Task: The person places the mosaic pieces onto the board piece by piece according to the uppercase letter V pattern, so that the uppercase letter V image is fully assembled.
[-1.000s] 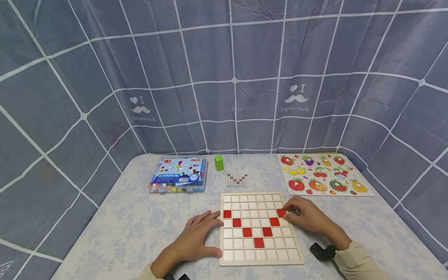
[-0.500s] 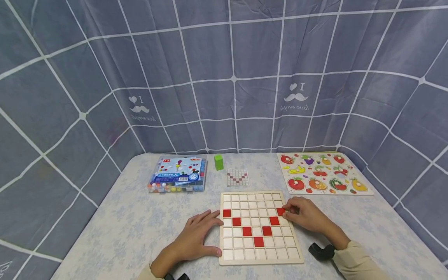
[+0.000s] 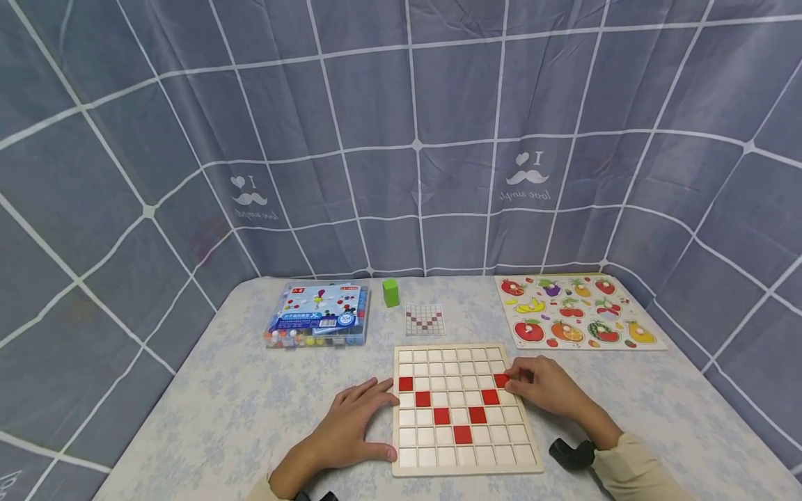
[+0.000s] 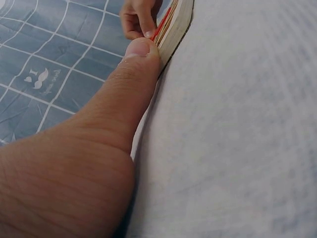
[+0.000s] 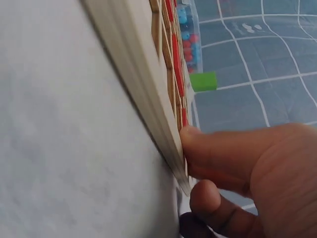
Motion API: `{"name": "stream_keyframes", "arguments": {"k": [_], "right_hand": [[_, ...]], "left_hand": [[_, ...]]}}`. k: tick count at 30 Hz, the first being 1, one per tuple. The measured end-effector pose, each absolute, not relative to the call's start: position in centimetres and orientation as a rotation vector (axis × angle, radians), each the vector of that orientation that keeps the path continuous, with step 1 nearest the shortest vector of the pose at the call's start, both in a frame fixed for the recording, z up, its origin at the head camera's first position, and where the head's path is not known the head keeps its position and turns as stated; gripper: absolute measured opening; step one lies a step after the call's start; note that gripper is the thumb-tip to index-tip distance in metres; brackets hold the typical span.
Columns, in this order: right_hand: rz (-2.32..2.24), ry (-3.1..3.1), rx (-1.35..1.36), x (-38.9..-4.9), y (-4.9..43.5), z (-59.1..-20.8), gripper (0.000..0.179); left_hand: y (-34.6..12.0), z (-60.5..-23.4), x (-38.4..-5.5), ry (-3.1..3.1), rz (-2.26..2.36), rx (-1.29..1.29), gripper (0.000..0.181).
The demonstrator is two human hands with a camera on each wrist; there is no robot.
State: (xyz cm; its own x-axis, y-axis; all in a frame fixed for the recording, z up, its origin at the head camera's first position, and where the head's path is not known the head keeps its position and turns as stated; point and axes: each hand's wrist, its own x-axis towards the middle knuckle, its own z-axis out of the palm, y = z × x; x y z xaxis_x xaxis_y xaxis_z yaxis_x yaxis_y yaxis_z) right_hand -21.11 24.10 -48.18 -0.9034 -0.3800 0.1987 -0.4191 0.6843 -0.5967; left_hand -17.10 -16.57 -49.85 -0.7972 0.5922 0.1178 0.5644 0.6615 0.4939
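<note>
A wooden grid board (image 3: 470, 469) with pale square cells lies on the table. Several red tiles (image 3: 463, 435) form a V across it. My left hand (image 3: 347, 428) rests spread on the table, its thumb and fingertips touching the board's left edge; in the left wrist view its thumb (image 4: 119, 94) meets the frame. At the right edge, my right hand (image 3: 551, 390) has thumb and forefinger at the top right red tile (image 3: 500, 380), pinching it in its cell. In the right wrist view the thumb (image 5: 218, 151) covers part of that tile.
Behind the board lies a small card (image 3: 425, 319) printed with a V pattern. A green block (image 3: 391, 293) stands near a clear box (image 3: 318, 313) of coloured pieces at the back left. A fruit puzzle board (image 3: 576, 313) lies back right, before a grid-patterned curtain (image 3: 464, 174).
Both hands stay nearly where they were, with the right thumb and forefinger still at the top right tile. The head view shifts very slightly.
</note>
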Motion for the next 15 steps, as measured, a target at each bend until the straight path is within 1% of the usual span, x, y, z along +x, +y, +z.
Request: {"name": "stream_keyframes", "arguments": {"k": [4, 9, 11, 15], "right_hand": [[0.959, -2.874, 0.592, -20.8, 23.3, -47.7, 0.005], [0.756, -2.952, 0.555, -20.2, 22.6, -47.2, 0.009], [0.739, -2.971, 0.533, -20.0, 22.5, -47.2, 0.013], [0.821, -2.975, 0.472, -19.9, 22.8, -47.4, 0.027]], "left_hand": [[-16.7, -49.9, -17.1, 2.822, 0.809, 0.985, 0.072], [-16.7, -50.0, -17.2, 2.815, 0.805, 0.967, 0.073], [-16.7, -50.1, -17.2, 2.812, 0.81, 0.969, 0.073], [-16.7, -50.3, -17.1, 2.796, 0.823, 0.993, 0.073]]}}
